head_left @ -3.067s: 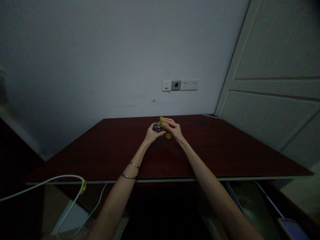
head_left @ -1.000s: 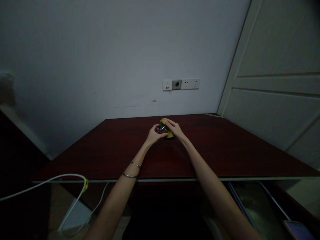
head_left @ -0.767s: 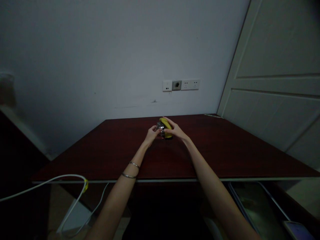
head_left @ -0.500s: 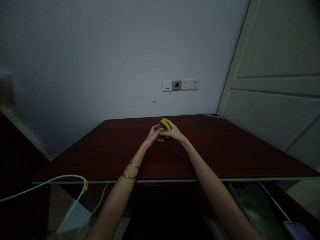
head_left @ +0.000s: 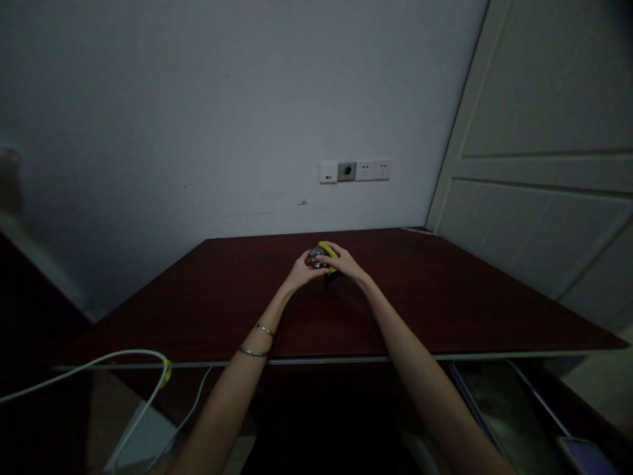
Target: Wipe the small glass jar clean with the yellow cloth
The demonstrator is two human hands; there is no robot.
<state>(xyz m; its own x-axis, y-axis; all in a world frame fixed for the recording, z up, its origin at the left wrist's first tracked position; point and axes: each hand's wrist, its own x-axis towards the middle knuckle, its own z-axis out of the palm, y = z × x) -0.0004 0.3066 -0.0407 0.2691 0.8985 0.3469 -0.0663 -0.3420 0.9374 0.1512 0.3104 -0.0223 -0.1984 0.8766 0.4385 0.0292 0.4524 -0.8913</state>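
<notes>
Between my two hands, over the middle of the far part of the table, is a small palm-sized thing with a yellow rim (head_left: 324,247), a shiny rounded silver-grey face and a dark part hanging below. It is too small and dim to name. My left hand (head_left: 299,272) holds it from the left, its fingers closed around the silver-grey side. From the right, my right hand (head_left: 345,262) grips the yellow side, thumb reaching across the silver-grey face. Fingers partly hide the thing. Two silver bracelets (head_left: 253,352) circle my left forearm.
The dark red table (head_left: 198,310) backs onto a wall with sockets (head_left: 364,171). A panelled door (head_left: 534,231) stands at the right. A white cable (head_left: 99,357) loops over the front left edge. Below the edge at right lies a phone-like device (head_left: 587,456).
The yellow and silver thing has turned in my hands, showing more of its silver-grey face. My left thumb has moved lower, and my right thumb now lies across the face. The view shifts slightly.
</notes>
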